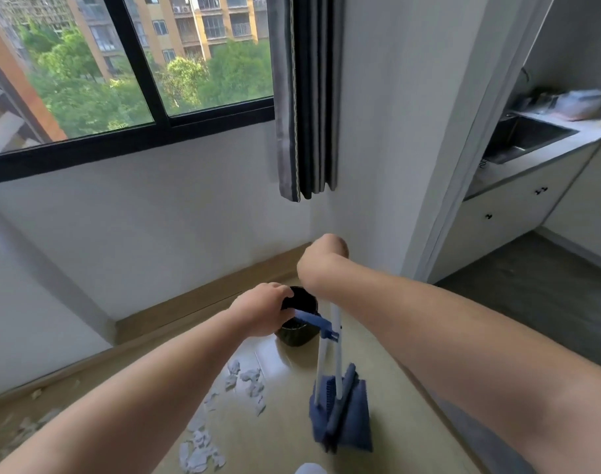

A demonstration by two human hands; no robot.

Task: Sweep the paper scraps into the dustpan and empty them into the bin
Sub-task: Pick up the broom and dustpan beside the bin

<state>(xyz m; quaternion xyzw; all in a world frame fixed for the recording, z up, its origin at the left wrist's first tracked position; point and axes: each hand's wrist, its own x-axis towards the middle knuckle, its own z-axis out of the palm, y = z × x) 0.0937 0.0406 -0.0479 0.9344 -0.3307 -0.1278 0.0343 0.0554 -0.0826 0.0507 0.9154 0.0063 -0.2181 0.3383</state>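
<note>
The left hand (263,311) has its grip closed round the blue handle (311,319), just over the black bin (299,335), which stands on the floor (285,422) near the wall corner. The right hand (321,256) is raised with its wrist bent. Its grip is hidden, so I cannot tell whether it holds the white pole (336,354). The blurred dustpan (358,422) and broom (321,401) sit low, nearer than the bin. Scraps (251,381) lie strewn on the floor left of them.
</note>
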